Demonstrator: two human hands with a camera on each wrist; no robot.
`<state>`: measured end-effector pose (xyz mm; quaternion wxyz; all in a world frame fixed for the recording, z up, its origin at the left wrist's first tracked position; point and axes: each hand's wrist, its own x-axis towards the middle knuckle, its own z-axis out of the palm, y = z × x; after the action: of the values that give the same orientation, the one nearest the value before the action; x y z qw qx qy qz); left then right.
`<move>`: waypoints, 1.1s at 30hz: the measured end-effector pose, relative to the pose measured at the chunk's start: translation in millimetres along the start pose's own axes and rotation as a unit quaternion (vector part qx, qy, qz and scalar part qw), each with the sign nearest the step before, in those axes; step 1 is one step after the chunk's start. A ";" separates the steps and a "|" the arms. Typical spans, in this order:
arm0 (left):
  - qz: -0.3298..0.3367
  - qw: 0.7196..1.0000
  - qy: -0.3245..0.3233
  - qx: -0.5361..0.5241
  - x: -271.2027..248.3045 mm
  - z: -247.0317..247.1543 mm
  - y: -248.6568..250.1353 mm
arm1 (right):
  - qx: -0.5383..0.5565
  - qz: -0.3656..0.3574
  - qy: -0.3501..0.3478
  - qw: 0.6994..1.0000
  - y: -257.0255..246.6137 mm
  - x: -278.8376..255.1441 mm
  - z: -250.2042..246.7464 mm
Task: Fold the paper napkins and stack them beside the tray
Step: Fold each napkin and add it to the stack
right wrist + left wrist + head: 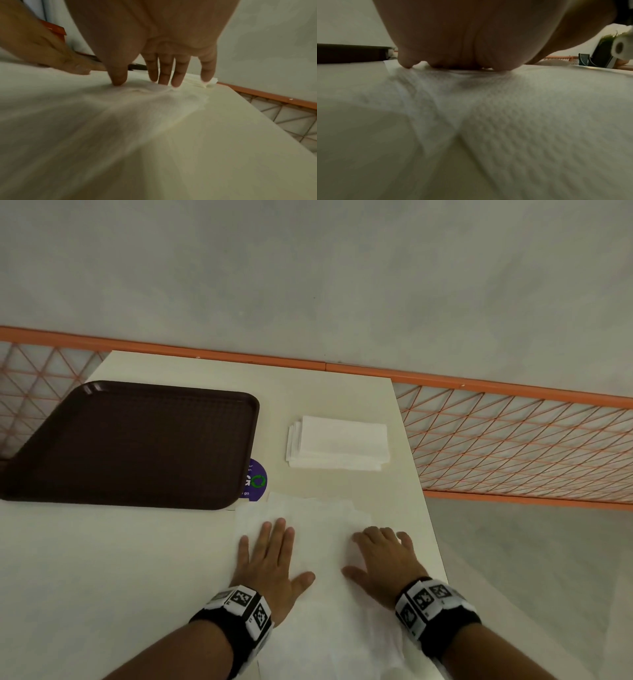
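Here both hands (270,563) flat on napkin (322,542)

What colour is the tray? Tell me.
Dark brown, with a fine grid texture: the rectangular plastic tray shows best in the head view.

The tray (130,446) sits on the left part of the table (85,559). The stack of folded napkins (339,446) lies to its right, a little apart. A round sticker (257,481) peeks out from under the tray's near right corner. Nearer the person, an open napkin (322,539) lies flat, with the left hand (270,563) and right hand (383,563) resting on it side by side. A railing (513,440) runs behind the table.
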<state>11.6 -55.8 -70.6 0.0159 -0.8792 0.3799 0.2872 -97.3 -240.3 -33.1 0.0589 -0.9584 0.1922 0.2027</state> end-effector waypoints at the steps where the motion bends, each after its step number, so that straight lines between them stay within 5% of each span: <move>1: -0.002 1.000 -0.008 -0.002 -0.3 -1.3 -0.1 | 0.010 0.003 -0.011 1.000 -0.2 4.8 -7.5; 5: -0.010 1.000 -0.016 0.003 1.2 -2.7 1.4 | 0.017 0.003 -0.038 0.999 -3.0 15.3 -26.8; 13: -0.002 0.998 0.055 0.010 -3.9 -12.6 7.1 | -0.055 -0.204 0.034 0.977 -53.3 -24.8 -41.0; 18: 0.060 0.993 0.083 -0.063 -0.5 -41.9 12.3 | 0.210 -0.193 0.026 0.958 -37.8 -26.4 -66.7; 22: 0.088 0.952 0.067 -0.286 -0.2 -66.9 0.6 | 0.520 -0.008 0.048 0.853 5.2 -22.0 -69.4; 26: 0.101 0.929 0.071 -0.348 5.8 -91.8 -3.1 | 0.565 0.057 0.061 0.821 26.4 -19.8 -50.5; 28: 0.084 0.905 0.082 -0.410 9.5 -99.1 -4.4 | 0.636 0.074 0.089 0.763 27.7 -16.6 -42.9; 30: 0.065 0.868 0.104 -0.481 12.6 -101.4 -5.1 | 0.696 0.102 0.114 0.701 27.5 -12.6 -39.8; 33: 0.017 0.796 0.139 -0.589 20.1 -99.0 -5.6 | 0.725 0.135 0.134 0.662 27.9 -2.5 -41.4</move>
<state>75.1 -89.4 0.6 -0.5632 -0.7424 0.1505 0.3300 -95.2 -273.0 4.6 0.6811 -0.5924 0.4115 -0.1254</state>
